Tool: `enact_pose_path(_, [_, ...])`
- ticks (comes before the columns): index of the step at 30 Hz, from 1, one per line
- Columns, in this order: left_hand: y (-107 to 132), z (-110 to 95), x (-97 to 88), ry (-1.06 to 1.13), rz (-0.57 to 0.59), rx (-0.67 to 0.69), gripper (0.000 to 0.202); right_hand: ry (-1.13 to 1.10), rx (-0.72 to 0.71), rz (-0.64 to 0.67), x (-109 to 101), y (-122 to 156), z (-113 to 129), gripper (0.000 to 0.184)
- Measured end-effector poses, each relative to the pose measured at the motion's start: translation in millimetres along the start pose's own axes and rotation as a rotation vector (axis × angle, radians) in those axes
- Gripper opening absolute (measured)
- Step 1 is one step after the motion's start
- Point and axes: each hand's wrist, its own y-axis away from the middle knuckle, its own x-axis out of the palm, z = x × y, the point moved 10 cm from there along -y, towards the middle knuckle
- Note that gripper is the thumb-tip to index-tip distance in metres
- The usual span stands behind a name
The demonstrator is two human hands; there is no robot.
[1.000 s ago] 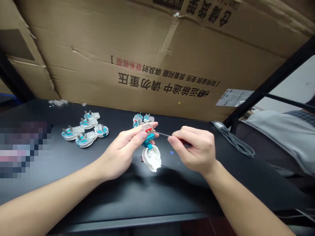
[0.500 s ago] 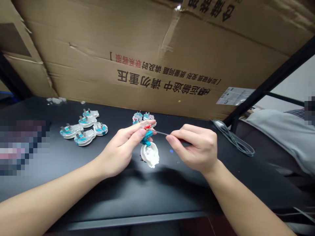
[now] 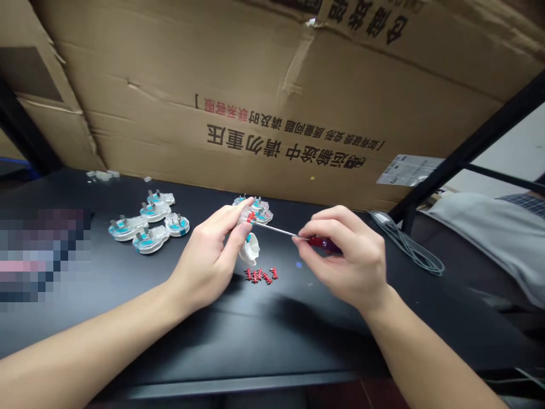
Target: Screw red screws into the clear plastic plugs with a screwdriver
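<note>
Dim light, soft shadows below the right hand on the black tabletop, bowed wide-angle edges

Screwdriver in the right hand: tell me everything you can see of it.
The screwdriver has a dark red, glossy-looking handle, partly hidden in the right hand, whose fingers grip it. A thin bright metal shaft runs nearly level leftward, its tip at a small red part on the plug in the left hand. Actual contact is hard to tell.
</note>
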Motion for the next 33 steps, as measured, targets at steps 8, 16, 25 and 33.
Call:
enact_pose_path(8, [-0.5, -3.2, -6.0, -0.093, -0.048, 0.043, 0.045, -0.252, 0.231, 0.054, 10.6, 4.8, -21.9, 0.005])
enact_pose_path(16, [1.1, -8.0, -13.7, -0.145, -0.145, 0.081, 0.04, -0.41, 0.354, -0.019, 10.4, 8.7, -33.5, 0.012])
enact_pose_path(25, [3.0, -13.2, -15.2, -0.137, -0.165, 0.171, 0.05, -0.496, 0.386, -0.016, 13.6, 10.3, -34.3, 0.015])
enact_pose_path(33, [6.1, -24.5, -19.3, -0.158, -0.194, 0.266, 0.051, -0.548, 0.328, 0.04, 19.3, 10.3, -28.1, 0.021])
